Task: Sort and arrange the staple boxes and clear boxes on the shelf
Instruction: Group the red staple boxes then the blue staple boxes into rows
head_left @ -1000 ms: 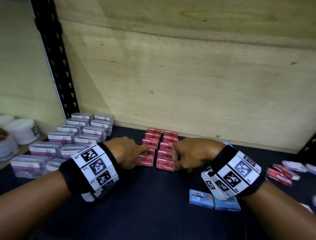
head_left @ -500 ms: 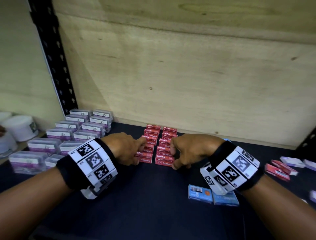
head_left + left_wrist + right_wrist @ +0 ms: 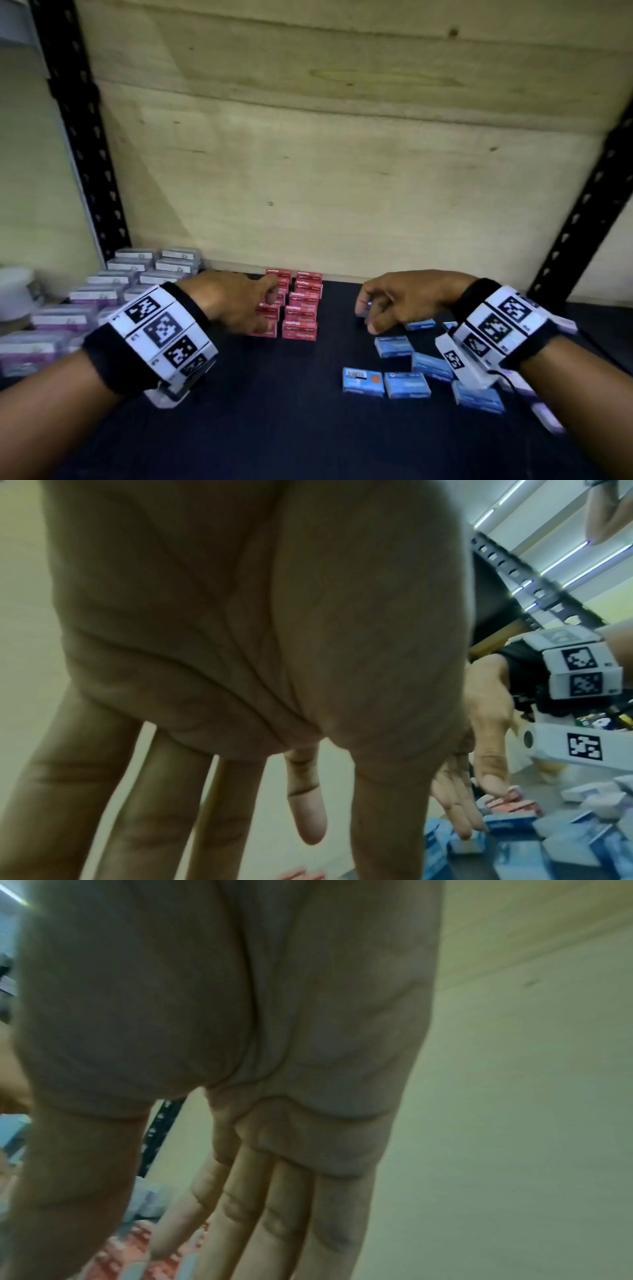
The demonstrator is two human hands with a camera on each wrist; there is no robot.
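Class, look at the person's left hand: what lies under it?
The left hand covers the left column of red staple boxes; box edges show under its fingers. How many it hides cannot be seen.

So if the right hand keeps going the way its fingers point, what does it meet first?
Probably a blue staple box just under the down-pointing fingertips of the right hand; the remaining gap is unclear.

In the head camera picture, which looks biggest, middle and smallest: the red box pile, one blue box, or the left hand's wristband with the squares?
1. Wristband, though it is nearest the camera.
2. Red box pile.
3. Blue box, smallest.
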